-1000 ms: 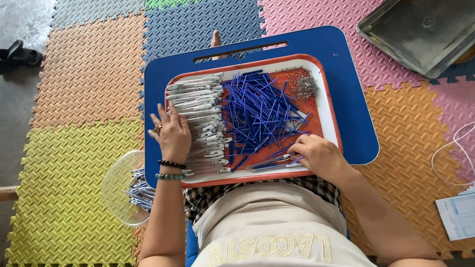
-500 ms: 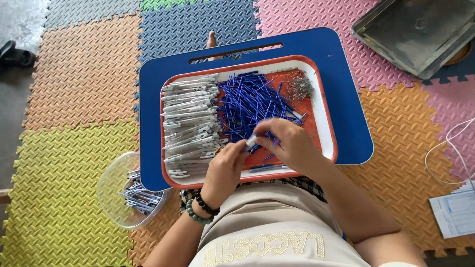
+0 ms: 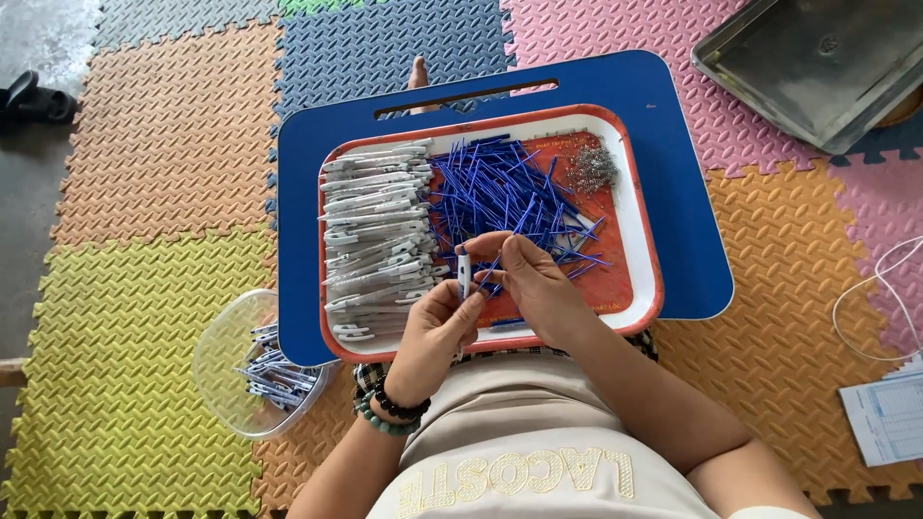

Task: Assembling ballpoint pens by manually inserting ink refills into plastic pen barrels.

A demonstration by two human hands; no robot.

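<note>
My left hand [image 3: 437,332] pinches a white plastic pen barrel [image 3: 464,270], held upright over the near edge of the red tray [image 3: 646,288]. My right hand [image 3: 534,284] grips a thin blue refill [image 3: 492,272] right beside the barrel, fingertips nearly touching the left hand. In the tray, a stack of white barrels [image 3: 375,226] fills the left side, a loose heap of blue refills [image 3: 505,187] the middle, and a small pile of metal springs [image 3: 589,168] the far right corner. The tray rests on a blue lap desk [image 3: 692,231].
A clear plastic bowl [image 3: 226,356] with several assembled pens sits on the mat by my left elbow. A grey metal tray [image 3: 817,62] lies at the far right. A white cable [image 3: 880,288] and a sheet of paper [image 3: 889,418] lie to the right. Coloured foam mats cover the floor.
My left hand left the barrel stack with one barrel; my right hand picked a blue refill. Both hands met over the tray's near edge, and the barrel now stands upright.
</note>
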